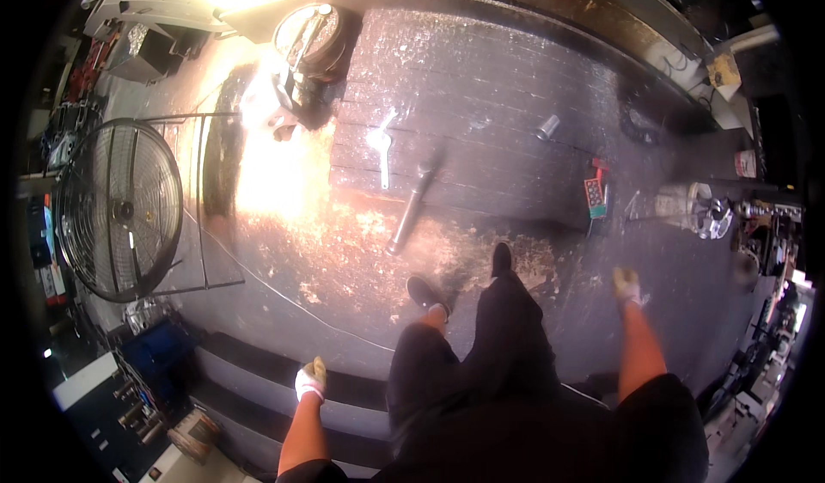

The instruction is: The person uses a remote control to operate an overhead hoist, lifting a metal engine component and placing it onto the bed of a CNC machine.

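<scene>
Left hand (pixel 311 380) gloved, empty; red-green box (pixel 595 196) on floor

Dark stained workshop floor (pixel 516 96) (sun glare), caged fan (pixel 116 210), steps (pixel 249 371).

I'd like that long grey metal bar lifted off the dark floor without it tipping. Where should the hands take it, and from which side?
Probably near the middle of the long grey metal bar, coming from above: it lies flat, slanted, with bare floor along both sides.
</scene>
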`<state>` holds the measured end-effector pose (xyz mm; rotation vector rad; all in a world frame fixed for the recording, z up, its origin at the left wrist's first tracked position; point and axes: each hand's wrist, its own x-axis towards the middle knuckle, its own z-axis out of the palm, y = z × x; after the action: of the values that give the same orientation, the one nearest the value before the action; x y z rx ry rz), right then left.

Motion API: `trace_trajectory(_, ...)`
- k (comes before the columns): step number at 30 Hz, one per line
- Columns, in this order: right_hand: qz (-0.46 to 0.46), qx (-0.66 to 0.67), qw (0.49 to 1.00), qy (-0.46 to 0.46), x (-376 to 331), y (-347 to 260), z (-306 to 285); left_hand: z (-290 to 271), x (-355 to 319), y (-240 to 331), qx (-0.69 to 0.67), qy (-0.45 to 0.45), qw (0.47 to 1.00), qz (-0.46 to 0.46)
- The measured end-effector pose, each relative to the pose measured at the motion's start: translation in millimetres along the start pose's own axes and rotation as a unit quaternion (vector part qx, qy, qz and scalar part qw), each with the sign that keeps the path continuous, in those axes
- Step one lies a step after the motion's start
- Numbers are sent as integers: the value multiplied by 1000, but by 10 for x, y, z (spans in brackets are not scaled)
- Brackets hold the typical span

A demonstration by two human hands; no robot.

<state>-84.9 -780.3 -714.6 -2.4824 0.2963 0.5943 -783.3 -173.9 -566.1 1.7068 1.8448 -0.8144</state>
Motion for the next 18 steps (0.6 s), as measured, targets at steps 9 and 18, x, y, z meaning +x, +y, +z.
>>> trace_trajectory(9,-64,-252,938,-231,-1634,-2944,1812,-434,692,449,-24,-65,997,17)
trace_trajectory(18,-42,32,969,-240,-1074,-4203,3617,-1314,1527,1728,-115,-37,984,132)
